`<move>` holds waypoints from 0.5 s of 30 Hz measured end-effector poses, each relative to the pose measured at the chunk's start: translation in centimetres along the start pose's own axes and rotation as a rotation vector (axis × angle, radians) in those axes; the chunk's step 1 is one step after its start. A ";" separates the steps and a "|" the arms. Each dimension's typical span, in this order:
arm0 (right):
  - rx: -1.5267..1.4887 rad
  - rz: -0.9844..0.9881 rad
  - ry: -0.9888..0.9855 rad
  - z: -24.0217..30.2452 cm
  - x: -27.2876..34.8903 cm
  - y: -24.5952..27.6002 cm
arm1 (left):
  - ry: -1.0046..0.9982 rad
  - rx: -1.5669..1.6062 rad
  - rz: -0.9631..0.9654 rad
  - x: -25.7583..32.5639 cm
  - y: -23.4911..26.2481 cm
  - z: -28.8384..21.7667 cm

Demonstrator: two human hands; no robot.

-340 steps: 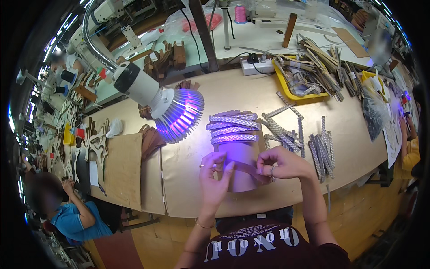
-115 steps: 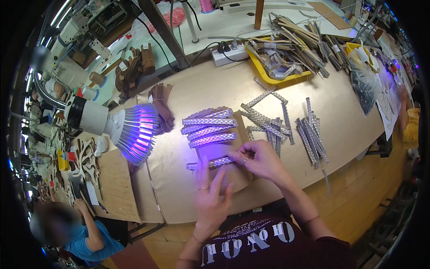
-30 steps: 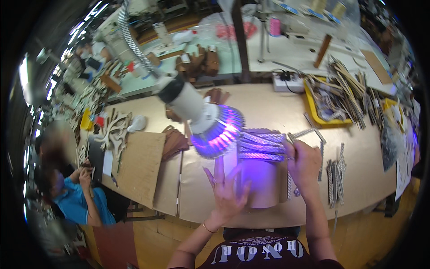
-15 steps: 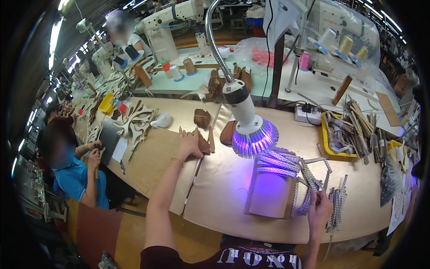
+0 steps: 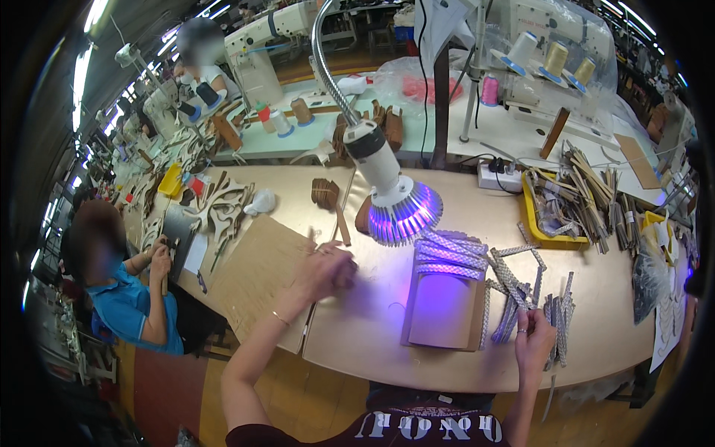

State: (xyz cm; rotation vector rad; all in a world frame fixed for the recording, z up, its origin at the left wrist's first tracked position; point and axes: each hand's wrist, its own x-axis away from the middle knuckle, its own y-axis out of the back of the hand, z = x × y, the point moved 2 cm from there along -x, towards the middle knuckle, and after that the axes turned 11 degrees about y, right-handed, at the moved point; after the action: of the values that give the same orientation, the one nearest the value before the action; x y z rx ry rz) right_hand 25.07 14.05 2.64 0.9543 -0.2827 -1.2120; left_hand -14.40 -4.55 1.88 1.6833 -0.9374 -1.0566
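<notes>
My left hand [image 5: 320,272] is lifted over the table, closed around brown leather pieces [image 5: 345,275]; motion smears both. My right hand [image 5: 535,335] pinches the end of a grey-and-white braided strap [image 5: 521,298] at the right. Between my hands lies a curved cardboard form [image 5: 445,309], with several braided straps [image 5: 449,257] laid across its far end. A lamp [image 5: 406,212] with a ribbed head casts violet light on it. More braided strips [image 5: 560,320] lie loose beside my right hand.
A banded brown bundle [image 5: 325,194] and a thin brown strip [image 5: 342,226] lie beyond my left hand. A yellow tray [image 5: 555,237] of strips stands at the far right. At the left, a co-worker in blue [image 5: 145,316] works near pale cut pieces [image 5: 223,205].
My left hand has picked the brown leather pieces up off the table and drawn them nearer to me. The right hand keeps its pinch on the strap. The view has shifted slightly.
</notes>
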 end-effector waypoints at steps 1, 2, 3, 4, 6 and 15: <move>-0.026 0.003 0.014 0.1 0.0 -0.1 | -0.052 -0.039 0.084 0.5 -0.5 -1.3; -0.046 0.019 0.013 0.1 0.0 -0.2 | -0.127 -0.068 0.137 1.0 -0.9 -2.6; -0.066 0.037 0.014 0.1 0.0 -0.4 | -0.179 -0.141 0.235 1.5 -1.4 -3.8; -0.096 0.043 0.024 0.2 0.1 -0.6 | -0.183 -0.080 0.222 1.8 -1.7 -4.9; -0.155 0.047 0.057 0.3 0.3 -0.9 | -0.146 -0.083 0.338 2.4 -2.0 -6.5; -0.059 0.092 0.045 -0.8 0.2 -0.1 | 0.568 0.381 0.193 5.1 -1.7 1.4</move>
State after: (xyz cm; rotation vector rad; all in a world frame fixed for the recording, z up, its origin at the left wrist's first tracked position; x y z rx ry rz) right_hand 25.56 14.20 2.02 0.9069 -0.2511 -1.1075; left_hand -13.70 -9.13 -1.26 2.0010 -0.9266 -0.2431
